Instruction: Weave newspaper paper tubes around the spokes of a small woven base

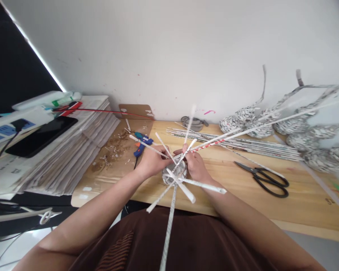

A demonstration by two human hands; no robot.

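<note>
A small round woven paper piece (166, 176) sits between my hands, with several rolled paper tubes (169, 222) fanning out from it on all sides. My left hand (154, 162) is closed on its far left side, fingers pressed where the tubes meet the weave. On the far right side, my right hand (195, 163) pinches a tube. From beside that hand a pair of long paper tubes (260, 130), one with a red patterned part, stretches away to the right. The fingertips are partly hidden behind the tubes.
Black-handled scissors (267, 180) lie at right, near a bundle of paper tubes (243, 145). Several woven paper shapes (295, 126) stand along the wall. At left are a blue glue gun (142, 145), a tall paper stack (81, 139), a phone (42, 136) and a power strip (22, 122).
</note>
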